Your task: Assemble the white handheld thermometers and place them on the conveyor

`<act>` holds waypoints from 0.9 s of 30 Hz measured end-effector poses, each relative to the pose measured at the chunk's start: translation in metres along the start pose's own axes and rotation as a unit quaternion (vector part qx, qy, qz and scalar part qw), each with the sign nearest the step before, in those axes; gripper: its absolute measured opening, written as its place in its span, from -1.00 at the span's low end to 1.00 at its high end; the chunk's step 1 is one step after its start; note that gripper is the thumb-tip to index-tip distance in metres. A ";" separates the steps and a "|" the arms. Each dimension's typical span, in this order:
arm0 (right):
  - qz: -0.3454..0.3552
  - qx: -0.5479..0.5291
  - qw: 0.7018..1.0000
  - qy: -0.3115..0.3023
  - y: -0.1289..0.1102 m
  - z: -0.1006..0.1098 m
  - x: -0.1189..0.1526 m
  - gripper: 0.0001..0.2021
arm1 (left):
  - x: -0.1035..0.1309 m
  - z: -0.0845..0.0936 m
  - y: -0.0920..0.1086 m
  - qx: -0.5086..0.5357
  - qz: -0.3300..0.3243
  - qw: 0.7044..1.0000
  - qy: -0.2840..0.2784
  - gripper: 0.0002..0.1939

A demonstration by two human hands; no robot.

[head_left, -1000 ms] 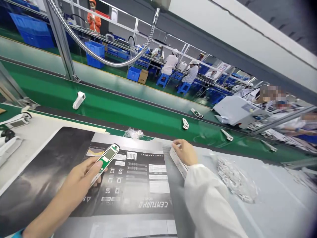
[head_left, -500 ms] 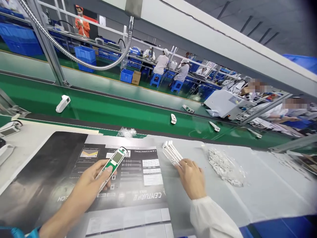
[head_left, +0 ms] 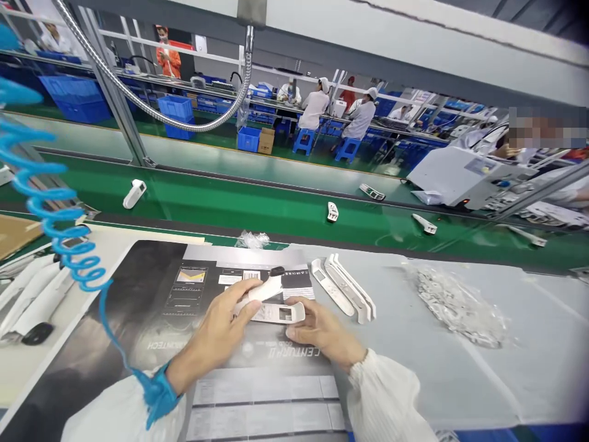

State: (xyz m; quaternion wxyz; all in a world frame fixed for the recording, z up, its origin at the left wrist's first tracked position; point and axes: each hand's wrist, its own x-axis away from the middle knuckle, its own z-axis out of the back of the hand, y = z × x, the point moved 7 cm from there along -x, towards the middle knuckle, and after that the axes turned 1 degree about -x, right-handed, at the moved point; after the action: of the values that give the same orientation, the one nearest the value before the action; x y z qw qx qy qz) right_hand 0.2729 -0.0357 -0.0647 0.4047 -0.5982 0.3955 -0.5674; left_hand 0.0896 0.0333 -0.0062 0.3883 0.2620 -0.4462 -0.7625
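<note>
We've got 2 hands on 2 long pcs, low over the dark printed sheet [head_left: 138, 294]: our L hand [head_left: 218, 325] curls mostly closed round the white body [head_left: 267, 290] w/ a black tip, & our R hand [head_left: 324, 331] pinches the windowed end of the white cover [head_left: 269, 313], fingers partly closed, thumb vs. fingertips. The cover is just below the body, L thumb by its far end; can't tell if the pcs touch. To handle them well, we'd best line up both long edges, grip by the sides, go light near the window & use no twist, as thin plastic prob. flexes or marks. Counts: 1 body & 1 cover in hand; approx. 3 loose covers [head_left: 332, 288] on the tabletop [head_left: 386, 368] to our R, some overlapping, so the no. isn't certain; 1 clear bag [head_left: 455, 307] of small white bits, too many to count; 1 small crumpled bag [head_left: 252, 239] beyond the sheet; 5 white parts [head_left: 135, 194] on the green belt [head_left: 230, 202], plus 1 cut off at the L edge; several white handles [head_left: 46, 301] at far L, qty unclear; 1 blue coiled cord [head_left: 55, 196] to our L wrist strap [head_left: 161, 393].
</note>
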 end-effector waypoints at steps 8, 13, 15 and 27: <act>0.081 0.012 0.995 0.055 -0.011 -0.007 0.004 -0.58 | -0.006 -0.031 -0.014 -0.073 -0.116 0.988 -0.069 -0.70; 0.118 -0.034 0.987 0.101 -0.024 -0.012 0.006 -0.59 | 0.000 -0.041 -0.008 -0.046 -0.095 0.992 -0.075 -0.62; 0.100 -0.143 0.973 0.152 -0.022 -0.016 0.000 -0.54 | 0.007 -0.049 -0.004 -0.091 -0.081 0.990 -0.071 -0.54; 0.018 -0.412 0.909 0.054 -0.017 -0.074 -0.017 -0.65 | 0.020 -0.014 -0.013 -0.277 -0.019 0.960 -0.033 -0.57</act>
State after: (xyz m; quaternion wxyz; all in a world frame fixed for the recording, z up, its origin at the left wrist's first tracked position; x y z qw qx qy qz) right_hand 0.1989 -0.0165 -0.0524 0.1108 -0.6730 0.6262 -0.3778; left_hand 0.0847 0.0140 -0.0250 0.4160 0.1273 -0.2248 -0.8719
